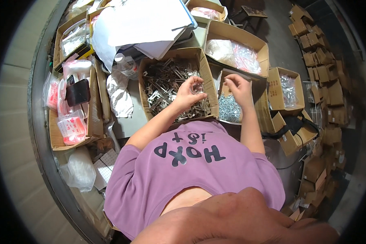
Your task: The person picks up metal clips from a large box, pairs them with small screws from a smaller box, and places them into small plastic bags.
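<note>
Above a brown cardboard box (206,74) of seemingly unused silvery metal pieces (163,81), the left hand (188,95) grips a clear plastic bag (197,87), fill hard to judge, while the right hand (240,88) curls, grasp unclear, over silvery screws (229,109) right of that box.

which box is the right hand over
The narrow box with small silvery hardware, immediately right of the larger box of thin metal pieces. It alone sits below the right hand; the left hand is over the larger box.
</note>
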Action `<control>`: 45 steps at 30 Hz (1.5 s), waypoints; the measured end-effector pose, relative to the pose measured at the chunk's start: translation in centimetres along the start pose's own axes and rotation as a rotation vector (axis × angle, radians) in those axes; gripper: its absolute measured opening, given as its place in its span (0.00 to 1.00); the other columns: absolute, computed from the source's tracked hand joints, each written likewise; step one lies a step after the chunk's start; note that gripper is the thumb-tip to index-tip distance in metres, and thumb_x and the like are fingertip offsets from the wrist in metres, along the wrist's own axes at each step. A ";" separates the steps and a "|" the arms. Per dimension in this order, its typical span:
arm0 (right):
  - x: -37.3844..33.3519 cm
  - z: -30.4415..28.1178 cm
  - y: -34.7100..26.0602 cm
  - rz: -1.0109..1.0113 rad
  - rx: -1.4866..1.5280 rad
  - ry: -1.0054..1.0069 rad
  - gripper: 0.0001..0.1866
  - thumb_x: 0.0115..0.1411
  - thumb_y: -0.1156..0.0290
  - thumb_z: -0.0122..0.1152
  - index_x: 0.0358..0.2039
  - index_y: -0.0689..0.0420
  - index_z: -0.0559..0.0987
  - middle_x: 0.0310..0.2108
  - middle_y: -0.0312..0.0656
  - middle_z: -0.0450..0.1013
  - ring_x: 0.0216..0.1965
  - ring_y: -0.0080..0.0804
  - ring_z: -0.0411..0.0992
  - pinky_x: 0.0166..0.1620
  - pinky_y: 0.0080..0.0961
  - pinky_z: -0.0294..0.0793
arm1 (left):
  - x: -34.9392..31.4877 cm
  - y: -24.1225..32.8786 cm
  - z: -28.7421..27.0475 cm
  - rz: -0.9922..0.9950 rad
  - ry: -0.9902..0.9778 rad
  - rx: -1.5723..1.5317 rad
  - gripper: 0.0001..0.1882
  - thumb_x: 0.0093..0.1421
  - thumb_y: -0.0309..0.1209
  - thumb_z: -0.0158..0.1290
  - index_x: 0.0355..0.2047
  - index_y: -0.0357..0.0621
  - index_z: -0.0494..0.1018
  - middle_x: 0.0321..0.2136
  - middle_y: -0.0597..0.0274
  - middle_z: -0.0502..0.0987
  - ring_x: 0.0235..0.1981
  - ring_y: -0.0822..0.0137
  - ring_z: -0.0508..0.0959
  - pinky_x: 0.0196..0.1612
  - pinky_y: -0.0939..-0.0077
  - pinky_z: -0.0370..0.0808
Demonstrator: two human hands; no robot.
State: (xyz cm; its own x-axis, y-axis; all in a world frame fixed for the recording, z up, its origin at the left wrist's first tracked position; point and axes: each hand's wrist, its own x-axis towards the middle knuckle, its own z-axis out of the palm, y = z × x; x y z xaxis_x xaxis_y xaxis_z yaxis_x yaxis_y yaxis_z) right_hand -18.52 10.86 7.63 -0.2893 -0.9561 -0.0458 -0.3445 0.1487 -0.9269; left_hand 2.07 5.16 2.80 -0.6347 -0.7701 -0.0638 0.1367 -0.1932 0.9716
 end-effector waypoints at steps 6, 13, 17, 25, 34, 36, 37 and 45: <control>0.0 -0.1 9.2 0.003 -1.013 -0.167 0.08 0.49 0.66 0.59 0.31 0.52 0.81 0.31 0.46 0.75 0.35 0.44 0.73 0.40 0.35 0.72 | 0.3 -1.7 0.3 0.185 0.010 0.027 0.25 0.44 0.29 0.63 0.42 0.38 0.65 0.33 0.66 0.68 0.35 0.75 0.68 0.42 0.80 0.66; 0.9 1.6 10.6 0.082 -1.042 -0.191 0.09 0.48 0.65 0.60 0.32 0.49 0.81 0.30 0.49 0.75 0.36 0.44 0.73 0.40 0.38 0.72 | -0.2 -2.8 -0.1 0.165 0.025 0.045 0.24 0.45 0.28 0.62 0.42 0.38 0.65 0.33 0.66 0.68 0.34 0.75 0.68 0.40 0.81 0.67; 1.9 1.7 10.0 0.075 -1.113 -0.238 0.09 0.46 0.66 0.61 0.30 0.50 0.79 0.29 0.50 0.74 0.35 0.46 0.73 0.39 0.40 0.72 | -0.2 -3.1 -0.1 0.159 0.040 0.061 0.25 0.45 0.28 0.62 0.42 0.39 0.64 0.33 0.66 0.68 0.33 0.75 0.69 0.39 0.81 0.67; 2.9 0.7 9.9 0.168 -0.997 -0.254 0.10 0.41 0.69 0.60 0.27 0.56 0.74 0.25 0.49 0.74 0.29 0.46 0.74 0.34 0.35 0.73 | -0.5 -3.2 0.0 0.107 0.004 0.094 0.25 0.45 0.26 0.61 0.43 0.39 0.64 0.31 0.66 0.70 0.31 0.76 0.69 0.37 0.82 0.68; 3.2 3.0 -1.4 -0.056 0.007 -0.617 0.09 0.48 0.77 0.61 0.32 0.61 0.74 0.27 0.32 0.70 0.29 0.15 0.67 0.34 0.15 0.67 | 0.0 -3.9 0.2 0.021 -0.049 -0.042 0.24 0.45 0.25 0.61 0.42 0.39 0.64 0.33 0.67 0.68 0.33 0.77 0.67 0.39 0.82 0.67; 5.1 2.8 -2.1 -0.157 -0.101 -0.645 0.09 0.49 0.76 0.62 0.32 0.62 0.76 0.28 0.33 0.72 0.30 0.15 0.67 0.34 0.15 0.67 | 0.1 -3.6 -0.1 0.000 -0.049 0.003 0.25 0.45 0.25 0.61 0.43 0.39 0.64 0.33 0.68 0.68 0.33 0.78 0.67 0.38 0.83 0.67; 6.7 2.8 -1.0 -0.098 -0.001 -0.540 0.09 0.50 0.72 0.61 0.31 0.62 0.77 0.26 0.33 0.73 0.28 0.17 0.68 0.34 0.16 0.68 | 0.0 -3.3 -0.1 0.003 -0.037 0.015 0.24 0.45 0.24 0.61 0.42 0.39 0.64 0.32 0.68 0.69 0.32 0.78 0.67 0.37 0.83 0.67; 20.1 4.5 6.6 -0.094 -1.001 -0.357 0.14 0.49 0.73 0.52 0.37 0.58 0.78 0.37 0.50 0.74 0.40 0.46 0.73 0.44 0.35 0.71 | 0.2 -3.8 -0.1 0.060 -0.020 0.091 0.23 0.44 0.24 0.61 0.41 0.40 0.66 0.30 0.66 0.70 0.32 0.76 0.69 0.38 0.81 0.69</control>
State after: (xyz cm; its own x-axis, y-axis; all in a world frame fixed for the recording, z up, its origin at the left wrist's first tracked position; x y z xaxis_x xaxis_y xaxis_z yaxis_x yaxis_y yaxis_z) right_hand -22.63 -8.51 -1.09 -0.0003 -0.9690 -0.2470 -0.9757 0.0545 -0.2124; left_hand 1.55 5.69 -0.95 -0.6429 -0.7660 -0.0016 0.1057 -0.0909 0.9902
